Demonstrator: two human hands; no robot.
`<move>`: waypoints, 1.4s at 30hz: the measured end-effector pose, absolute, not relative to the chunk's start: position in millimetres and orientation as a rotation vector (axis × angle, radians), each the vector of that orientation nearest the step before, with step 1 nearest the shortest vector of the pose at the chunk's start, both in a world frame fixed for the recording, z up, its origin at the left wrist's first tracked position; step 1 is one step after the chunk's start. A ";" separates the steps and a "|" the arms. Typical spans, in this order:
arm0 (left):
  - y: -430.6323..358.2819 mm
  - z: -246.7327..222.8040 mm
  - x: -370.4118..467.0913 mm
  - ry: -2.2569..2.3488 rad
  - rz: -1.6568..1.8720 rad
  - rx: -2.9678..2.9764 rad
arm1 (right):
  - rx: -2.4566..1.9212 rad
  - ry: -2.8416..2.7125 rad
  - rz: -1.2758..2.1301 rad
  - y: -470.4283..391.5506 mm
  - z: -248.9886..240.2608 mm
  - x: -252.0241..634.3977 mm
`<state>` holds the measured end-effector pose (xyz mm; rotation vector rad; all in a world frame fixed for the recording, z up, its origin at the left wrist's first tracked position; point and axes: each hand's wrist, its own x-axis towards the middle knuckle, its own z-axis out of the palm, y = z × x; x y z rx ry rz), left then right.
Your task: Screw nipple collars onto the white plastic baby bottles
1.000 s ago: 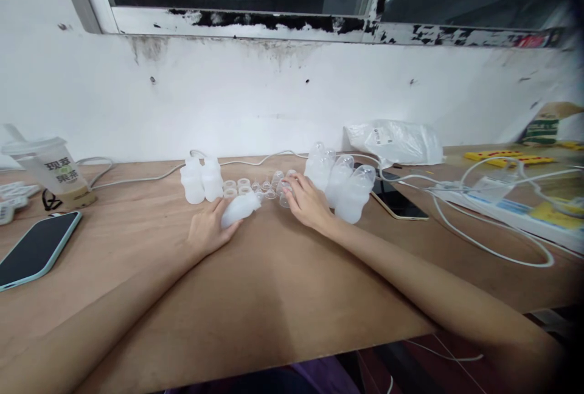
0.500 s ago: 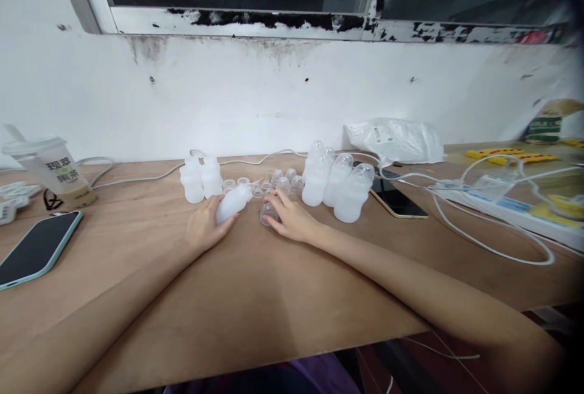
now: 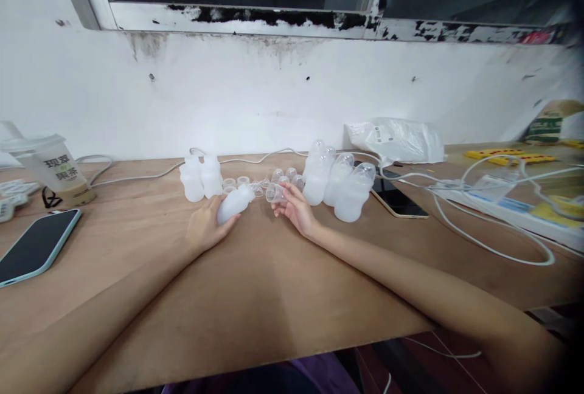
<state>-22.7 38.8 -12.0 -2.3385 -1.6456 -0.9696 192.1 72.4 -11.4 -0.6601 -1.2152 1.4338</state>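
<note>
My left hand is closed round a white translucent bottle, which leans with its open neck up and to the right. In my right hand is a clear dome cap, held by the fingers with its opening toward the left. Behind the hands lie several more clear domes, small clear nipples and white rings. Two white bottles without caps stand behind my left hand. Several capped bottles stand to the right of my right hand.
On the left are a drink cup and a phone. To the right lie a dark phone, a plastic bag, looped white cables and a power strip. A wall rises behind the wooden table.
My right hand has lifted the clear dome cap off the table and turned it sideways, the palm rolling upward. The left hand and its bottle have hardly moved.
</note>
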 end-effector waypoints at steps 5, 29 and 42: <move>38.2 -11.5 -21.9 -1.656 -0.916 -2.347 | -0.610 -1.277 1.438 67.9 -11.7 190.6; 28.0 -11.1 -16.3 -1.456 -0.702 -2.362 | -0.672 -1.825 1.054 59.6 -11.9 194.5; 21.3 5.9 -13.4 -1.440 -0.711 -2.641 | -0.744 -1.959 0.803 56.3 -10.4 193.8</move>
